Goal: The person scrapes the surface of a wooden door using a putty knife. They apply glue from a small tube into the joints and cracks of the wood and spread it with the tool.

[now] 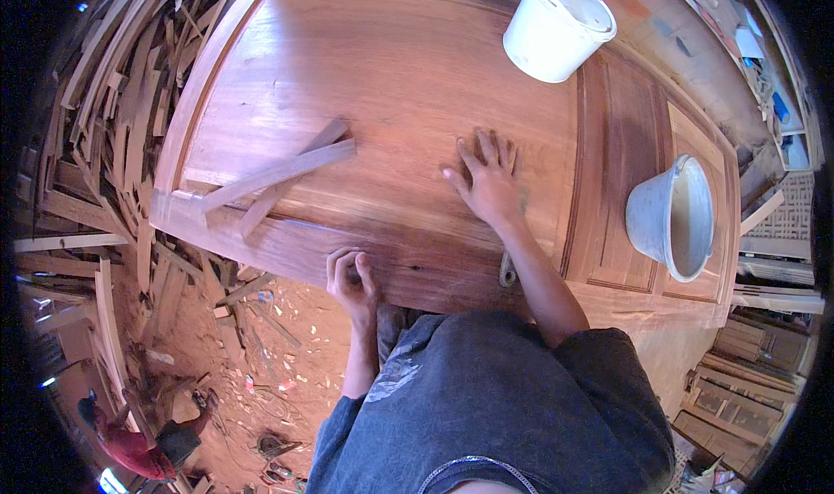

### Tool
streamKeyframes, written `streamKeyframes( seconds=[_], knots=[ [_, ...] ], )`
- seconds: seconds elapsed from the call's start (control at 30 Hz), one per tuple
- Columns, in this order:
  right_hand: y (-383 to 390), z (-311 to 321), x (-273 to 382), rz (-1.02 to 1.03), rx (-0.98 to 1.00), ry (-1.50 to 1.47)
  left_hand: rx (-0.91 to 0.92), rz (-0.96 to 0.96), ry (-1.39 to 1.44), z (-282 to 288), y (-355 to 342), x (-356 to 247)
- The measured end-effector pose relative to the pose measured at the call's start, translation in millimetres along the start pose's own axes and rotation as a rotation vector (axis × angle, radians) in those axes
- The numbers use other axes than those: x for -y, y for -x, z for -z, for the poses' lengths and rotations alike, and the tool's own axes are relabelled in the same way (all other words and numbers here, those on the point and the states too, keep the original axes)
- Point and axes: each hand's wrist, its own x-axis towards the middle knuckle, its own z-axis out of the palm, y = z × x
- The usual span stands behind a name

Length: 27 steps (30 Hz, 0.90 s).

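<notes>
Two hands | left hand [350,278] grips door [391,86] edge | right hand [486,181] flat, seemingly

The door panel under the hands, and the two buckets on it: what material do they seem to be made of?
Door panel: reddish-brown wood, visible grain, slight sheen, maybe sanded or oiled. White bucket: probably plastic, smooth and matte. Grey bucket: plastic or metal, dull; unclear.

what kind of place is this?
Most likely a woodworking or door-making workshop. A large panelled wooden door lies flat under the person's right hand, offcut timber is heaped at the left, and sawdust and scraps cover the floor.
</notes>
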Motion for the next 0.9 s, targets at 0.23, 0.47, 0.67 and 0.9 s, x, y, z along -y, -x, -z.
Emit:
streamKeyframes(
  seconds=[0.23, 0.47, 0.67, 0.9],
  knots=[
    [-2.7, 2.3, 7.0, 0.011, 0.031, -0.018, -0.012, 0.012, 0.023, -1.0, 1.7, 2.8],
    [-15.8, -3.3, 15.1, 0.052, -0.095, -0.161, -0.007, 0.014, 0.033, -1.6, 0.2, 1.3],
    [-10.4, -9.0, 6.3, 0.019, -0.067, -0.018, -0.006, 0.033, 0.027, -0.9, 0.9, 3.0],
    [-5.9, -1.3, 11.0, 0.034, -0.012, 0.006, 0.001, 0.02, 0.008, 1.1, 0.1, 1.1]
  ],
)
